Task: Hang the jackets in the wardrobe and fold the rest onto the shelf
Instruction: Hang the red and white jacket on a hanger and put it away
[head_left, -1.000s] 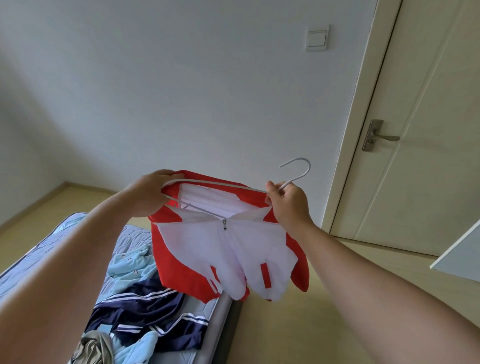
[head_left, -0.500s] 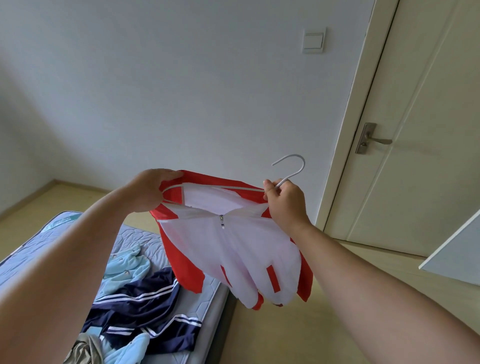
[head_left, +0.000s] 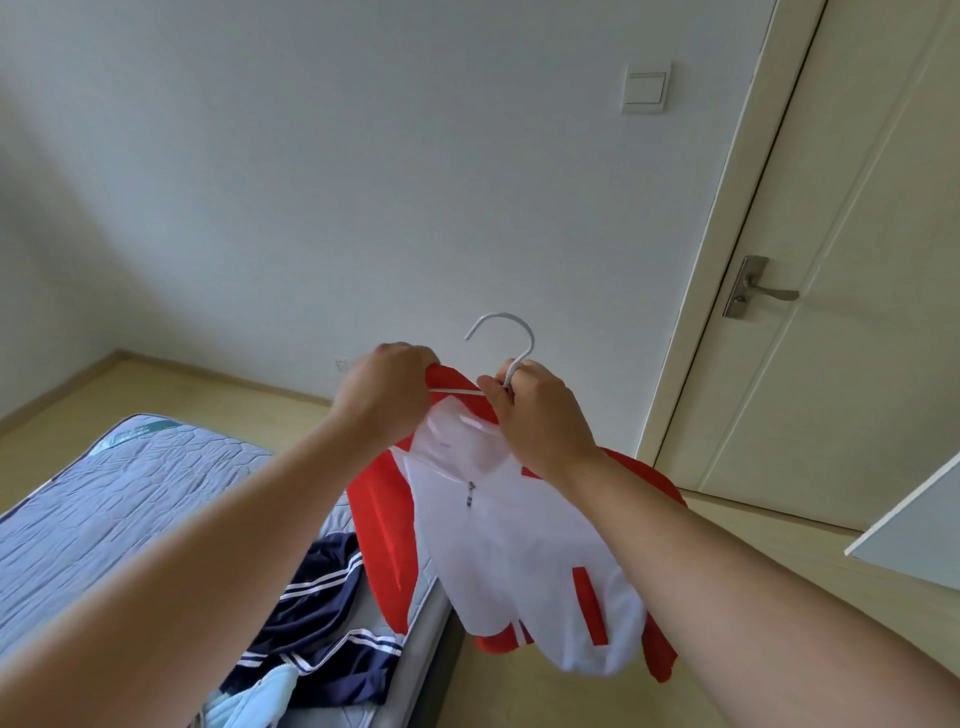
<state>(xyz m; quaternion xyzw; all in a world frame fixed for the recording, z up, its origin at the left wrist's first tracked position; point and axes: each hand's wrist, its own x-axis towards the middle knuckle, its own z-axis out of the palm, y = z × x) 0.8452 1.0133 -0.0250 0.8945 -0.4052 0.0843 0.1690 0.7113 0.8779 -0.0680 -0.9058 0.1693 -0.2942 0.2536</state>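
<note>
The right hand (head_left: 540, 415) has its fingers curled tight round the neck of a white wire hanger (head_left: 502, 315), just under the hook, which stands up free above the knuckles. The left hand (head_left: 387, 397) is close beside it, left of the hanger's neck, its fingers folded over the red collar edge of a jacket (head_left: 519, 545) and bunching the cloth against the hanger's thin bar. The 2 hands are held up in the air in front of the person.

The jacket droops from the hanger, with a white front, a small zip pull, a red pocket strip, and red sleeves falling on either side. Whether its shoulders sit on the hanger I cannot tell.

Below and left of the hanger lies a quilted grey-blue mattress (head_left: 130, 493). A navy garment (head_left: 322, 597) with white stripes is heaped near its edge, and a pale blue garment (head_left: 254, 696) lies beside that.

Right of the hanger stands a closed cream door (head_left: 857, 208) with a metal lever handle (head_left: 769, 293). Above the hanger, on the white wall (head_left: 311, 182), is a light switch (head_left: 645, 87).
</note>
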